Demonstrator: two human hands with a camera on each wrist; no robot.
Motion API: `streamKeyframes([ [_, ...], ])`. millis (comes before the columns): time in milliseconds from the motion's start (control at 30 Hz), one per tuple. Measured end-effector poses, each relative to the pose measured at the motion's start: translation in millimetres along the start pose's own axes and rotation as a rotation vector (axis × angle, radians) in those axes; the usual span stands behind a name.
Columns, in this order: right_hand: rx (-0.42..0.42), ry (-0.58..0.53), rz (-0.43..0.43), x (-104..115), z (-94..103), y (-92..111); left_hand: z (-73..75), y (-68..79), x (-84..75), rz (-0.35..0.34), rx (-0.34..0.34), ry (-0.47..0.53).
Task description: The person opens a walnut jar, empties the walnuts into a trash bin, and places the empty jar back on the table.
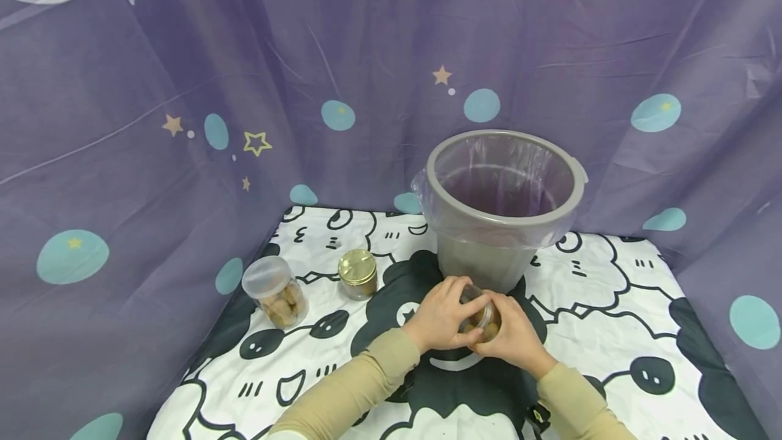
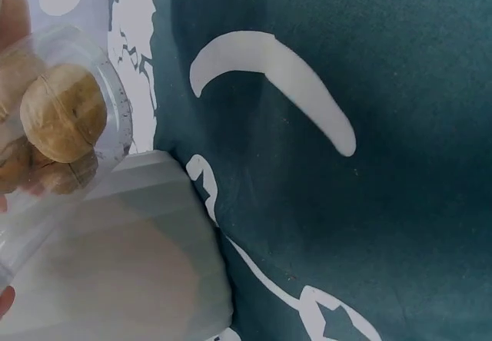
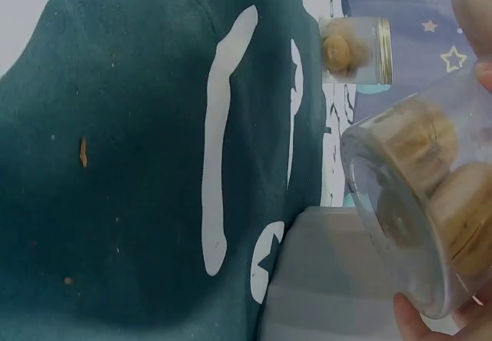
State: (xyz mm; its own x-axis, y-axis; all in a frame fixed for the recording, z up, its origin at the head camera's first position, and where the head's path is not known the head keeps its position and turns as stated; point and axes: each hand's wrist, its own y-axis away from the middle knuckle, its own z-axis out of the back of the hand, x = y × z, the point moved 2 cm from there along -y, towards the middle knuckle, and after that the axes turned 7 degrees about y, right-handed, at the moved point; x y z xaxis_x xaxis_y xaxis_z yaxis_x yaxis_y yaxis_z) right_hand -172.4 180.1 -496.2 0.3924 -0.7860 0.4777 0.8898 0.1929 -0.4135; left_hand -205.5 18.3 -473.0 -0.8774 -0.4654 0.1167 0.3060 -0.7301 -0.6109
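Note:
Both hands hold a clear jar of walnuts in front of the bin, the jar tilted. In the head view my left hand [image 1: 441, 318] grips the jar's top end with curled fingers. My right hand [image 1: 516, 335] wraps the other side, thumb and fingers around its body. The jar [image 1: 487, 318] is partly hidden by the fingers there. Walnuts [image 2: 64, 113] show through its wall in the left wrist view. The right wrist view shows the jar [image 3: 430, 195] close up, its thick round base toward the cloth and fingertips [image 3: 411, 322] beside it.
A grey bin [image 1: 482, 260] with a clear liner stands behind the hands. To the left are a gold-lidded jar [image 1: 358, 274] and a larger clear jar [image 1: 276, 292] holding brown pieces. A cartoon-print cloth [image 1: 617, 331] covers the table; a purple curtain [image 1: 379, 32] hangs behind.

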Motion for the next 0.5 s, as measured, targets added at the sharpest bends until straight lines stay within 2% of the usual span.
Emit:
streamKeyframes([
  [500, -0.017, 0.012, -0.032, 13.2, -6.2, 1.7, 6.4, 8.0, 2.4, 0.012, 0.007, 0.027],
])
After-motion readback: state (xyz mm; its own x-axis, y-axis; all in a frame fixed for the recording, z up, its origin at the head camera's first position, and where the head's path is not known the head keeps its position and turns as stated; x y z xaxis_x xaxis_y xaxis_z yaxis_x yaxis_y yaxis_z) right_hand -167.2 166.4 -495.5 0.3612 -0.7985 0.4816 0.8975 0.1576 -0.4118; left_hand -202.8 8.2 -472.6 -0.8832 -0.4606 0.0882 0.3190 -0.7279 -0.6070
